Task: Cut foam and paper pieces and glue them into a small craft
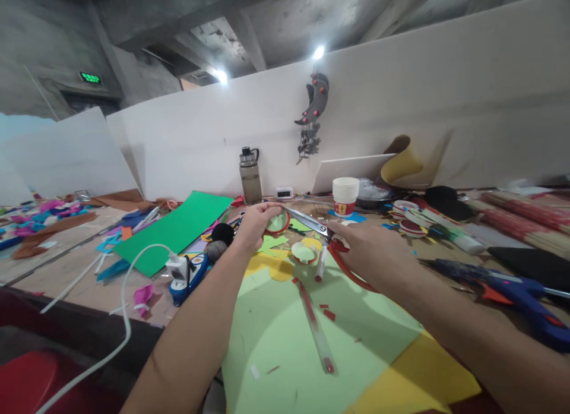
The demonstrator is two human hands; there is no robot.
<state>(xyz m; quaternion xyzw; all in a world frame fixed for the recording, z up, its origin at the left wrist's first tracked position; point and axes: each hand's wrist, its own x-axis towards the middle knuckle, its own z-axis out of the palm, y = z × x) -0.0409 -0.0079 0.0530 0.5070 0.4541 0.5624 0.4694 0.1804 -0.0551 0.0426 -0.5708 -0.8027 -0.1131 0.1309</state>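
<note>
The left hand is clamped on a disc; the right hand grips scissors, partly hiding them. Cups stand beyond it, a glue gun rightward.

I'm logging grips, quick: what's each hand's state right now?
Left hand: closed, holding a round green piece with a red rim.
Right hand: closed, holding scissors.
</note>
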